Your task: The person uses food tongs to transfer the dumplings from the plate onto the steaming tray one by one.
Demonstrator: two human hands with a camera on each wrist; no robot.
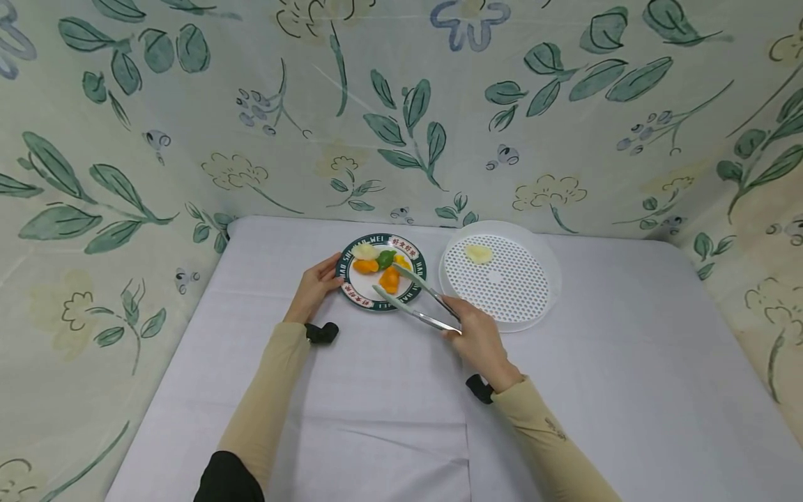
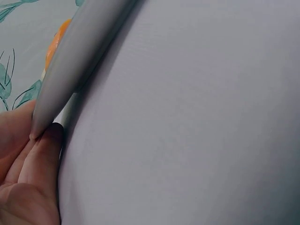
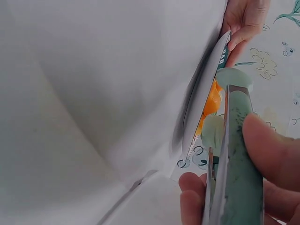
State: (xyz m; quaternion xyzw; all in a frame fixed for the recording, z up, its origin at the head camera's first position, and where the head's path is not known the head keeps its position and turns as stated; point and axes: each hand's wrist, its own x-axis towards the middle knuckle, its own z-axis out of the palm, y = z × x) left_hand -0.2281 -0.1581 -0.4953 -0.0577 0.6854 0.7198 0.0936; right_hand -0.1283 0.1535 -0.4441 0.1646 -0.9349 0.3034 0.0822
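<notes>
My right hand [image 1: 479,341] grips tongs [image 1: 417,300], fingers curled round handle end. Long axis runs from my fingers up-left toward plate [image 1: 351,293]; tips spread apart either side of orange piece [image 1: 389,279]. My left hand [image 1: 316,284] holds plate's near-left rim, thumb over edge. Plate just beyond my right fingertips; perforated tray [image 1: 502,279] beside them to right, pale piece [image 1: 479,254] lying in it. Left wrist view: plate seen edge-on, food mostly hidden. Right wrist view: tong tips blurred, contact with orange piece unclear.
</notes>
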